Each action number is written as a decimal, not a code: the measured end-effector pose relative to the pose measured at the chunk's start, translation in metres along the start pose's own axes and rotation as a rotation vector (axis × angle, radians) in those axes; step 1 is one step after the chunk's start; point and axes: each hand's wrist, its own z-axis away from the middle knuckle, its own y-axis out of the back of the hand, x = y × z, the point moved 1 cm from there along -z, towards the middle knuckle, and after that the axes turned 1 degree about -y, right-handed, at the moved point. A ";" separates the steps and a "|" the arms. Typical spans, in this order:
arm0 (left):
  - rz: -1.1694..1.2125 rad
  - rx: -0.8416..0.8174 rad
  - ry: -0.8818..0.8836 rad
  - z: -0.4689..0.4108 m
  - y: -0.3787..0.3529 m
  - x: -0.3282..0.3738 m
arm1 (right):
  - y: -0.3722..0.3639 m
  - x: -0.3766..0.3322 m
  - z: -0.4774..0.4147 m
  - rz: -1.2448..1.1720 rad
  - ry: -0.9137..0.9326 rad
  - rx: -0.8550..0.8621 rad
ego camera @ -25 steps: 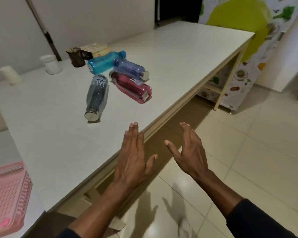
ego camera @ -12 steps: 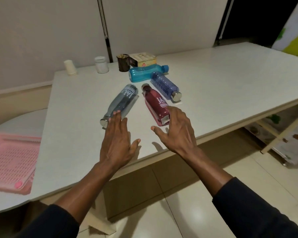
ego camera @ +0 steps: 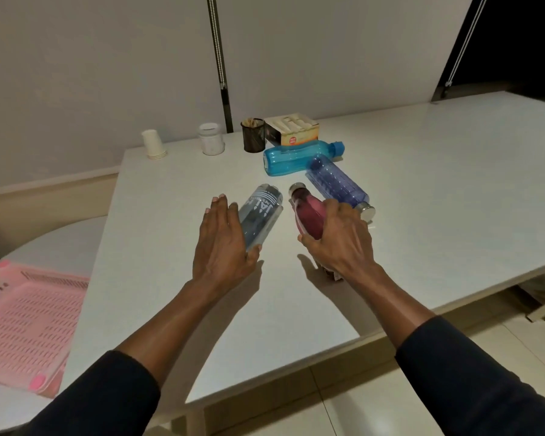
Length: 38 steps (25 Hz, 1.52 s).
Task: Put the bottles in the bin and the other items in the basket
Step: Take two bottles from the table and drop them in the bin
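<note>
White desk (ego camera: 422, 184) carries four bottles lying on their sides. The left hand (ego camera: 224, 243), fingers straight and together, rests along the left side of the grey bottle (ego camera: 263, 212), thumb by its near end. Just to the right, the right hand (ego camera: 340, 240) curls over the red bottle (ego camera: 309, 215), thumb on its left side. Farther off lies the purple bottle (ego camera: 337, 184), its far end against the blue bottle (ego camera: 296, 157). A pink basket (ego camera: 22, 325) sits beyond the desk's left edge, near. Paper cups (ego camera: 153, 144), a jar (ego camera: 211, 139), a mesh cup (ego camera: 253, 136) and a box (ego camera: 291, 129) stand at the far edge.
</note>
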 end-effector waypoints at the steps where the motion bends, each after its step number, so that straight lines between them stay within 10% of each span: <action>1: -0.015 -0.035 0.004 -0.006 -0.002 -0.001 | -0.004 0.000 -0.007 0.001 -0.013 -0.016; 17: 0.067 -0.134 0.304 -0.006 -0.010 0.009 | -0.031 0.032 -0.048 0.058 0.044 -0.200; 38: -0.149 0.366 0.961 0.261 0.085 0.025 | -0.010 -0.087 0.099 -0.432 0.746 -0.478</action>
